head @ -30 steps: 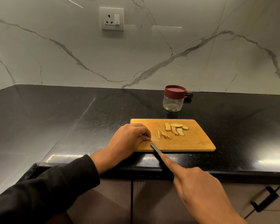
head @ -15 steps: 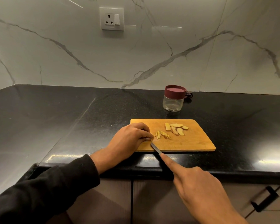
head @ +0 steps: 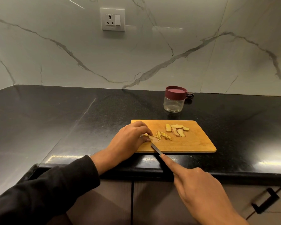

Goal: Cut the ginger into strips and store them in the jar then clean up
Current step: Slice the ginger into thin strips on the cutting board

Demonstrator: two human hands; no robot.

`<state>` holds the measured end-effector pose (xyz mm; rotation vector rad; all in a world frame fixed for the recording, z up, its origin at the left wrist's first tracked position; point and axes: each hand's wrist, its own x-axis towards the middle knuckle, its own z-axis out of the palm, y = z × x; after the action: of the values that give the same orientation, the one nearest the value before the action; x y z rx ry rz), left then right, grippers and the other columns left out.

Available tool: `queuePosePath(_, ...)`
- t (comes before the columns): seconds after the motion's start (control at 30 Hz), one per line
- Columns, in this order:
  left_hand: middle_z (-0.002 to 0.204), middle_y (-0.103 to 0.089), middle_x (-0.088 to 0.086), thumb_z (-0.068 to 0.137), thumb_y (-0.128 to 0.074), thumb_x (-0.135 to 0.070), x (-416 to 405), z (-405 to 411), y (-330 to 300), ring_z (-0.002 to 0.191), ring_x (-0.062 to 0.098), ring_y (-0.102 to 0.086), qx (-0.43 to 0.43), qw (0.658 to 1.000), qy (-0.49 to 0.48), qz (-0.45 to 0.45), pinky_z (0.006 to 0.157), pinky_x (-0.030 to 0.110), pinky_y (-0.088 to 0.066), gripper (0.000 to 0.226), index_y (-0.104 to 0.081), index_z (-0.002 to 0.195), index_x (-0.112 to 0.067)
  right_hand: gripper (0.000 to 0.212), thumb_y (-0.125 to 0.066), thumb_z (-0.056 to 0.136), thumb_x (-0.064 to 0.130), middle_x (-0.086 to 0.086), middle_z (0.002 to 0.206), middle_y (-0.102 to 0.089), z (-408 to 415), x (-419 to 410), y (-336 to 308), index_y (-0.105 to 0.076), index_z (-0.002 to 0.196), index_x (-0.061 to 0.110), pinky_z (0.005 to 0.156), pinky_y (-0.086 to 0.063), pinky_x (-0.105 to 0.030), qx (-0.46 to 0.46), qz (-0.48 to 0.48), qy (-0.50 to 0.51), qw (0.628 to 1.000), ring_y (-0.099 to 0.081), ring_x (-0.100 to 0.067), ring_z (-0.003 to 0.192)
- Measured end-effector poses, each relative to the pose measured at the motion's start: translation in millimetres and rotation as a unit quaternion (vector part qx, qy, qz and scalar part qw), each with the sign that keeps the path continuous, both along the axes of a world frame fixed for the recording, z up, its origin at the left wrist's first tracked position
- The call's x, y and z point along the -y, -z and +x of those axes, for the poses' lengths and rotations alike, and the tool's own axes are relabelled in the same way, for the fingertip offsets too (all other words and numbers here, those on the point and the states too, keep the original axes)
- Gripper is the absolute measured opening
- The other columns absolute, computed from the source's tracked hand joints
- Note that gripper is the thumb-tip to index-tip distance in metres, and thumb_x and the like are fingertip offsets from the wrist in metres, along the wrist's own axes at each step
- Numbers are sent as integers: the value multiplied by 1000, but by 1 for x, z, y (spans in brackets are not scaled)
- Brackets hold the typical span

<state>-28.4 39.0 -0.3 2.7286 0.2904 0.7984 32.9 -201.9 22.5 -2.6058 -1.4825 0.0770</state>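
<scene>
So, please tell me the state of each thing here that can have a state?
jar: lid on, upright, looks empty
ginger slices: uncut, on cutting board
ginger strips: cut, loose on board
left hand: pinches a ginger piece
right hand: holds knife, forefinger along blade
wall socket: nothing plugged in

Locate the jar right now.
In the head view, the jar stands lidded on the black counter, just behind the cutting board's far edge, near the marble wall.
</scene>
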Motion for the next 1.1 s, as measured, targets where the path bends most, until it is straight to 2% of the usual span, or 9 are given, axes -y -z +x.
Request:
queuePosePath(0.13,101,-67,-13,91,-73,-23,1,-1,0,86,2,-59,19,1000,0,-14,80,29,-52,4,-74,94,-24,58,-28,106,45,5,82,-56,4,0,0,10,143,70,68,-40,-36,-18,33,4,999,-58,-16,80)
queuePosePath(0.33,100,-70,-13,90,-74,-22,1,-1,0,87,4,-63,28,1000,6,-8,80,28,-54,5,-77,93,-21,54,-27,106,46,9,73,-50,14,-18,-1,1,151,59,60,-36,-33,-17,91,7,996,-44,-12,65)
queuePosePath(0.53,98,-71,-12,89,-74,-22,1,-2,-1,86,3,-64,31,999,9,-4,78,25,-54,5,-78,94,-22,51,-29,106,45,10,77,-44,24,-38,-4,-9,151,58,63,-41,-32,-9,79,12,997,-49,-11,72)
queuePosePath(0.73,98,-71,-14,90,-74,-23,1,-2,-1,86,3,-62,28,1000,5,-6,78,20,-50,5,-78,93,-23,53,-30,107,42,9,78,-50,26,-40,-2,-10,154,53,60,-36,-30,-26,98,27,994,-48,-9,68)
queuePosePath(0.87,96,-71,-13,89,-75,-23,1,-2,0,85,2,-63,30,999,3,-15,78,24,-52,6,-77,94,-22,53,-31,107,41,10,76,-52,22,-39,-1,-11,155,51,60,-37,-28,-37,110,21,993,-49,-8,67)
queuePosePath(1.03,98,-72,-12,89,-75,-23,0,-1,0,87,3,-64,32,999,3,-17,80,28,-54,6,-78,93,-21,51,-31,107,41,9,74,-51,17,-42,-2,-15,155,50,51,-27,-23,-53,110,4,993,-46,-7,64)
queuePosePath(1.1,98,-72,-12,88,-76,-22,0,-1,0,87,3,-65,37,999,7,-19,79,27,-54,5,-78,93,-21,51,-31,107,42,9,76,-51,16,-45,-1,-14,154,51,51,-28,-24,-58,108,1,992,-46,-7,64)
